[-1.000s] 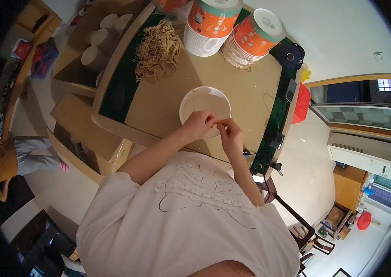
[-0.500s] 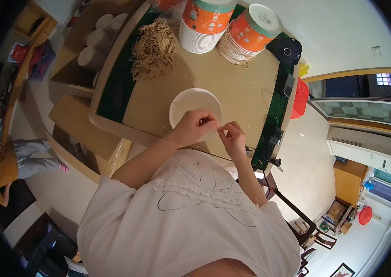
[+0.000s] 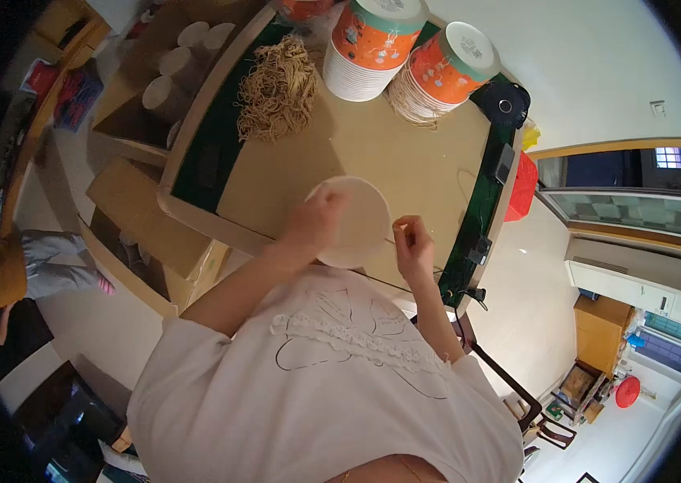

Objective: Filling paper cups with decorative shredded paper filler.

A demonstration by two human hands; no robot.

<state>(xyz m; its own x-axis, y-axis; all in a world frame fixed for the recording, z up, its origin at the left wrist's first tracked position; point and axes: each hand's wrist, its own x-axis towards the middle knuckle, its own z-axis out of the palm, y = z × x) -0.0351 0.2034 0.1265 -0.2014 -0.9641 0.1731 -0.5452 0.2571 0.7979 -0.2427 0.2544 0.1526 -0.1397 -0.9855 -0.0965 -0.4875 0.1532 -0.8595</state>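
One big bench (image 3: 228, 125) with everything arranged around the white paper tub (image 3: 365, 225). Two stacks of orange-printed paper buckets (image 3: 379, 48) sit beyond the tub, and a tangled heap of tan string (image 3: 278, 88) is beyond-left of it. Hands just split up: fingertips met over the tub's rim half a second ago; now the left hand (image 3: 320, 217) is a blur over its left side, can't tell if gripping. Right hand (image 3: 414, 249), curled just right, might hold a strand, can't tell. Looks like the two-handed pinching has stopped.
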